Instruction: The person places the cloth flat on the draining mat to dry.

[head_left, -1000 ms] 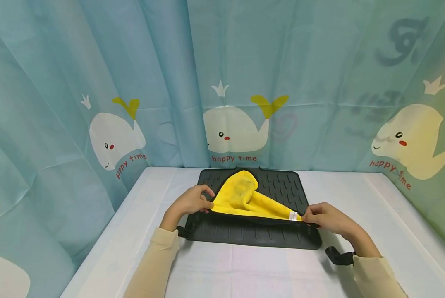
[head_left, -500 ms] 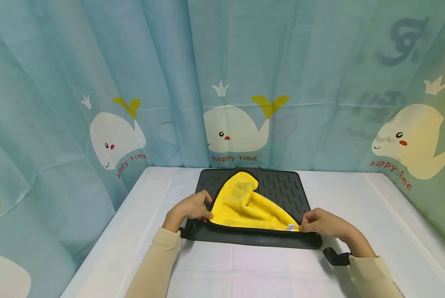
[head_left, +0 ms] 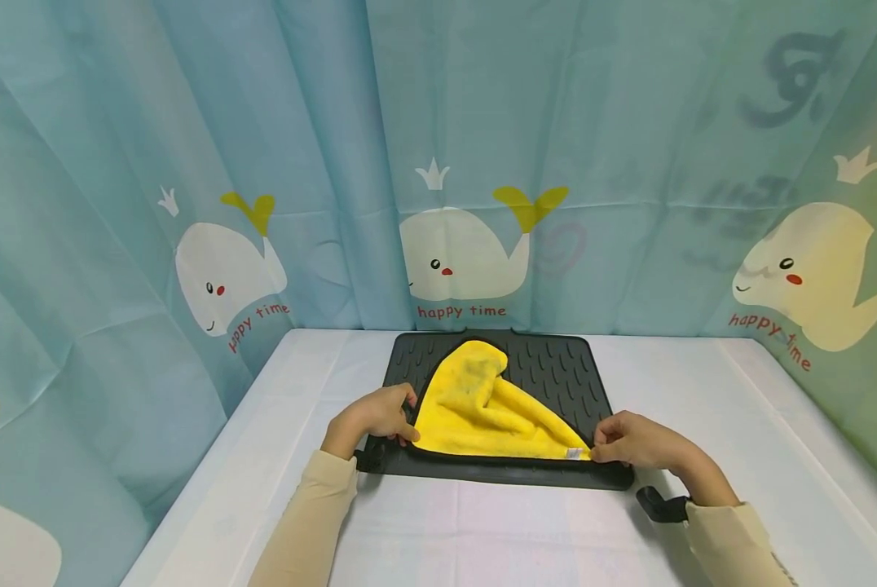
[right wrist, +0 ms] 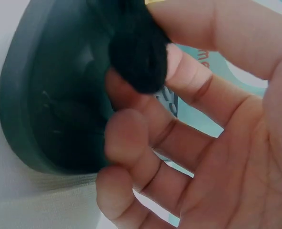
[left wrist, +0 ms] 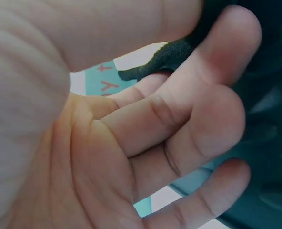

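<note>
A yellow cloth (head_left: 475, 416) with a dark underside and edging lies on a black ridged tray (head_left: 556, 375) in the head view. Its far left part is rounded and smudged grey, with a fold running to the right. My left hand (head_left: 380, 413) pinches the cloth's near left corner. At the near right corner, beside a small white tag (head_left: 574, 453), my right hand (head_left: 644, 444) pinches the edge. In the right wrist view the dark cloth edge (right wrist: 141, 52) sits between thumb and forefinger. Dark fabric (left wrist: 172, 55) shows behind the fingers in the left wrist view.
The tray rests on a white-covered table (head_left: 482, 530), its far edge near a blue curtain (head_left: 614, 244) printed with whales. The curtain also runs along the left and right sides. A black strap end (head_left: 662, 505) sticks out at the right wrist.
Both hands have lowered the cloth's near edge and drawn it toward the tray's front. The cloth now lies flatter and covers more of the tray. In the last half second it moved only slightly.
</note>
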A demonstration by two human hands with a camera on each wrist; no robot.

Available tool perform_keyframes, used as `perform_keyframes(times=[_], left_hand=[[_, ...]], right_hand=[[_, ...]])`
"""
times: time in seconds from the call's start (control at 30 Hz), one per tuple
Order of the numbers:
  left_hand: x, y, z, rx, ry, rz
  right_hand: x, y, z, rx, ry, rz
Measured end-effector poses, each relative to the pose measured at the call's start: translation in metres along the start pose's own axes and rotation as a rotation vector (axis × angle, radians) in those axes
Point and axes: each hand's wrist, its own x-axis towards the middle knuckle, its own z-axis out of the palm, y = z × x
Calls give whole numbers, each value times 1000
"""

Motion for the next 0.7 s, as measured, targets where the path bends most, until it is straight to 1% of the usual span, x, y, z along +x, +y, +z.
perform_keyframes(times=[0.2, 0.37, 0.43, 0.53, 0.7], left_hand=[[0, -2, 0, 9, -6, -6], [2, -2, 2, 43, -16, -4], [2, 0, 3, 57, -16, -6], [0, 1, 4, 76, -6, -14], [-1, 1, 2, 92, 29, -16]], right_hand=[[0, 1, 1, -8, -24, -16], [0, -2, 4, -57, -9, -32], [1, -4, 6, -85, 4, -22], [1, -6, 9, -110, 20, 16], [2, -7, 8, -120, 45, 40]])
